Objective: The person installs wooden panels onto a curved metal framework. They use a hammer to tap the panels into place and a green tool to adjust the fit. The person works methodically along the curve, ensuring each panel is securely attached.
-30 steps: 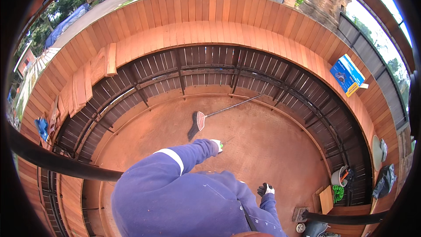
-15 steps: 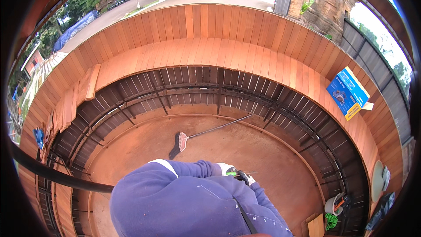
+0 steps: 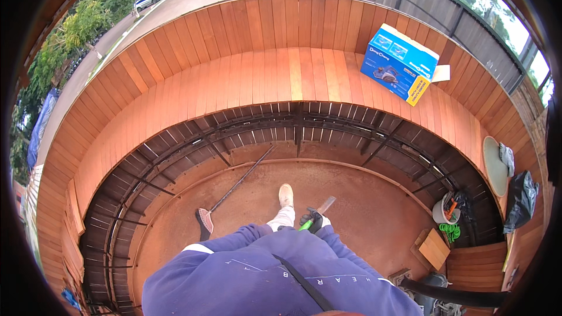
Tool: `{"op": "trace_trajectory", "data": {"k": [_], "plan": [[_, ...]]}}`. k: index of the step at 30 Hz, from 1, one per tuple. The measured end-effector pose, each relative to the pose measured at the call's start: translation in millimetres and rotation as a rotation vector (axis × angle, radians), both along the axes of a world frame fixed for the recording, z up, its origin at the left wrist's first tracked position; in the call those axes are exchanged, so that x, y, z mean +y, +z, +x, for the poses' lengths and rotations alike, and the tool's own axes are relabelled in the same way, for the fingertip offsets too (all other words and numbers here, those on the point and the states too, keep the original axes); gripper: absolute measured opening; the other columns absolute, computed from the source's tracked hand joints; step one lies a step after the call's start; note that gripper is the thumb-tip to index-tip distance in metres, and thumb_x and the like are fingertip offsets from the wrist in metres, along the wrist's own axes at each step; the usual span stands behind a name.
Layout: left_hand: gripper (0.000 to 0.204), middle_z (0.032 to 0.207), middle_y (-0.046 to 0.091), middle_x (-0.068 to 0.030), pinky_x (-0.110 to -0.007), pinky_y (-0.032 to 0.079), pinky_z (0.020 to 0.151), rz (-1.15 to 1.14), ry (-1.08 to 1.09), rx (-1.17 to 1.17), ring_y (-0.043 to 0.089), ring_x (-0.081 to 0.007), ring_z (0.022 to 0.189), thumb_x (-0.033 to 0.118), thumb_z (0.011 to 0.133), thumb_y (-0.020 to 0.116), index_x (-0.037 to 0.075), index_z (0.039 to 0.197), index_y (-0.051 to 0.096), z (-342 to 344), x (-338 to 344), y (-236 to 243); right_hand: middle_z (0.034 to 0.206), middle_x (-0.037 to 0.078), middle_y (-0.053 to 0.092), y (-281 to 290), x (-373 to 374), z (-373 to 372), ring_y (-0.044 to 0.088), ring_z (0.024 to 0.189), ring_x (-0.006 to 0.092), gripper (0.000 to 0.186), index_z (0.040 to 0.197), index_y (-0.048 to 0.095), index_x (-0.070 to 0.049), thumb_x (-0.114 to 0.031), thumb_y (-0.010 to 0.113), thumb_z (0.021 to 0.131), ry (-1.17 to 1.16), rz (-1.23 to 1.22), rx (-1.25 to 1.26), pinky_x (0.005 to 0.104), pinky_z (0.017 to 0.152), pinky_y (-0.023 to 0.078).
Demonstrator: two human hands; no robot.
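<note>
My right hand (image 3: 316,220), in a dark-palmed glove with a pale back, is closed around a tool. This tool has a green handle (image 3: 305,226) and a flat metal blade (image 3: 326,204) that points away to the right; I cannot tell if it is a chisel or a scraper. My left sleeve (image 3: 249,233) bends in toward my middle, and the hand at its end is hidden by my purple sweatshirt (image 3: 246,275). My pale shoe (image 3: 285,195) stands on the reddish floor just beyond the hands.
A curved wooden bench (image 3: 234,79) surrounds the floor, carrying a blue tool box carton (image 3: 398,64) and a black plastic bag (image 3: 521,199). A broom (image 3: 205,220) lies left. At right are a bucket (image 3: 440,213), green coiled hose (image 3: 450,232) and loose boards (image 3: 433,248).
My view has swung to the right, and my shoe has come into sight. The left hand, earlier visible at the green handle, is now hidden; the right still holds the tool, its blade now plainer.
</note>
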State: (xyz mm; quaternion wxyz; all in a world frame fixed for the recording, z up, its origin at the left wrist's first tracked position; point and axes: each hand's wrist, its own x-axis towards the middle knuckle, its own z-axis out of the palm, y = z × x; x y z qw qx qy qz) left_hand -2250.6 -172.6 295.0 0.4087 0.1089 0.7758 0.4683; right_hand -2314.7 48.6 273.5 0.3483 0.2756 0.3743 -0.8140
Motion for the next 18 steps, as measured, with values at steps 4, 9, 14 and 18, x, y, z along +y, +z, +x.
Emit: {"op": "trace_trajectory", "data": {"k": [4, 9, 14, 18], "plan": [[0.054, 0.138, 0.053, -0.0124, -0.039, 0.04, 0.102, 0.002, -0.098, 0.036, 0.052, -0.0305, 0.125, 0.042, 0.092, 0.052, 0.021, 0.141, 0.046, -93, 21, -24, 0.081, 0.017, 0.059, -13, 44, -72, 0.06, 0.074, 0.0322, 0.037, 0.127, 0.048, -0.002, -0.015, 0.051, 0.092, -0.201, 0.009, 0.11, 0.0494, 0.072, 0.053], [0.052, 0.136, 0.054, -0.0124, -0.039, 0.041, 0.101, -0.04, -0.18, 0.095, 0.053, -0.0303, 0.123, 0.041, 0.092, 0.052, 0.02, 0.14, 0.048, -210, 18, -46, 0.073, 0.013, 0.058, 59, 63, -173, 0.058, 0.058, 0.0256, 0.034, 0.123, 0.053, 0.0, -0.014, 0.051, 0.092, -0.187, 0.345, 0.406, 0.0403, 0.055, 0.053], [0.05, 0.134, 0.056, -0.0124, -0.039, 0.042, 0.1, -0.091, -0.192, 0.157, 0.054, -0.0301, 0.121, 0.04, 0.092, 0.051, 0.02, 0.138, 0.05, -315, 13, -50, 0.069, 0.003, 0.055, 139, 49, -271, 0.053, 0.053, 0.0095, 0.042, 0.128, 0.054, -0.002, -0.006, 0.063, 0.088, -0.077, 0.577, 0.619, 0.0251, 0.049, 0.047], [0.049, 0.133, 0.057, -0.0125, -0.039, 0.043, 0.099, -0.116, -0.086, 0.154, 0.055, -0.0299, 0.12, 0.039, 0.092, 0.051, 0.02, 0.137, 0.051, -351, 1, -54, 0.101, 0.014, 0.067, 174, 39, -356, 0.067, 0.084, 0.025, 0.048, 0.128, 0.055, -0.003, -0.005, 0.067, 0.082, 0.203, 1.439, 1.587, 0.036, 0.075, 0.054]]}}
